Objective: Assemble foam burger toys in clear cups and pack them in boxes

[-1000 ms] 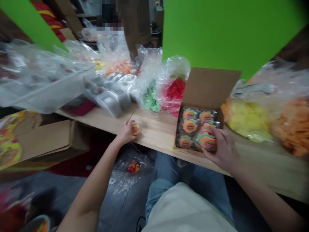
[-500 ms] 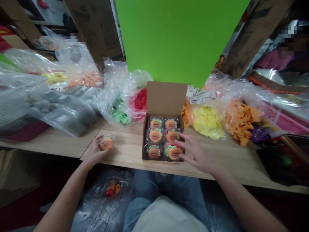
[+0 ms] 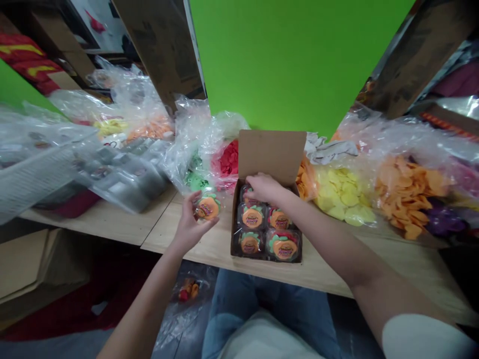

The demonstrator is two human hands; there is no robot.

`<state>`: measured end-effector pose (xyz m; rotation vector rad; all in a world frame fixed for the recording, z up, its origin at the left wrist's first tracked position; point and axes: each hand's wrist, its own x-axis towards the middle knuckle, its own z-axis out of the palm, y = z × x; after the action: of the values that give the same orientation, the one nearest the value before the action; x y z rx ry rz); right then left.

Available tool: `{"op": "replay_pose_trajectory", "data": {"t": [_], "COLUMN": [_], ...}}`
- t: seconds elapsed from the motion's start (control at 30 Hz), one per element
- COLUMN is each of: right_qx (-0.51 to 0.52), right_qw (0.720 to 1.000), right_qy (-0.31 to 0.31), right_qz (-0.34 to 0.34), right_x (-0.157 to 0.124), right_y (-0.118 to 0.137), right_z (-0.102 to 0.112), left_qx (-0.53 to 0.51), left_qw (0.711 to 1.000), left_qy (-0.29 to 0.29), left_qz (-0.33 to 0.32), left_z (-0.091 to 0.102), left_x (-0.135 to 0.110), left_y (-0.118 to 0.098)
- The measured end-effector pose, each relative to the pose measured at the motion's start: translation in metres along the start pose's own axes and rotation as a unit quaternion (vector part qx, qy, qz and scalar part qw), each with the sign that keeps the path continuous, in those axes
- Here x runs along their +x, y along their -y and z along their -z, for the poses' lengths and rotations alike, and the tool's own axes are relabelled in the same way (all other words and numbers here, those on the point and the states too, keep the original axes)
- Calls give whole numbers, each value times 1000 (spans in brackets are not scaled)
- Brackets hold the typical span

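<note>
The left hand (image 3: 189, 224) had lifted off the table and curled, thumb and fingers pinching a round clear pack (image 3: 207, 207) with an orange face and green petals. The right hand (image 3: 264, 188) lay palm down, fingers together and draped over the far end of the open box (image 3: 271, 157); I could not tell whether it gripped anything. Half a second earlier, that hand had been spread over the box's near corner, and the left hand had held its pack low against the table (image 3: 168, 234). So one pack was now up in the air, just beside the box and apart from it, while the far cells were covered.

The box stood on the table with its lid upright and held packs in two columns. Four showed fully, a fifth showed partly under the right hand's fingers, and the sixth place was hidden, so I could not tell if it was filled. That made one pack in hand and at least five in the box.

Behind the box lay one green bag (image 3: 195, 180), one red bag (image 3: 226, 164), and one yellow bag (image 3: 342, 199). One large orange bag (image 3: 407, 194) lay further right.
</note>
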<state>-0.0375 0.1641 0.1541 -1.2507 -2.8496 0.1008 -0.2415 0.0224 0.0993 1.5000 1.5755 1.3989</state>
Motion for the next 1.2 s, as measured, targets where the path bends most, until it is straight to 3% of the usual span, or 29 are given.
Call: {"op": "replay_pose_trajectory", "data": {"t": [0.13, 0.27, 0.37, 0.47, 0.53, 0.73, 0.93, 1.0, 1.07, 1.13, 1.2], "right_qx": [1, 48, 140, 210, 272, 468, 473, 490, 504, 502, 497], "right_qw": [1000, 999, 979, 924, 901, 855, 854, 846, 838, 839, 845], "right_qy": [23, 4, -126, -281, -310, -203, -192, -184, -180, -180, -175], "right_qz": [-10, -2, -79, -153, -138, -96, -99, -105, -109, -110, -95], "right_x": [0, -11, -23, -44, -63, -96, -81, -77, -76, -76, -74], "right_y": [9, 6, -12, -41, -58, -73, -65, -63, -61, -59, -57], "right_z": [-4, 0, 12, 30, 38, 25, 14, 13, 11, 8, 6], "left_qx": [43, 116, 161, 204, 226, 281, 318, 323, 347, 377, 395], "left_qw": [998, 984, 966, 944, 928, 865, 838, 846, 861, 865, 861], "left_qy": [13, -3, 4, 66, 118, 273, 356, 340, 271, 207, 186], "left_qz": [-35, -132, -204, -251, -271, -314, -263, -254, -255, -259, -263], "left_z": [-3, -15, -32, -49, -58, -69, -65, -63, -62, -64, -68], "left_x": [12, 45, 69, 84, 91, 104, 115, 109, 93, 65, 35], "left_y": [-6, -17, -21, -24, -26, -31, -31, -35, -40, -43, -43]}}
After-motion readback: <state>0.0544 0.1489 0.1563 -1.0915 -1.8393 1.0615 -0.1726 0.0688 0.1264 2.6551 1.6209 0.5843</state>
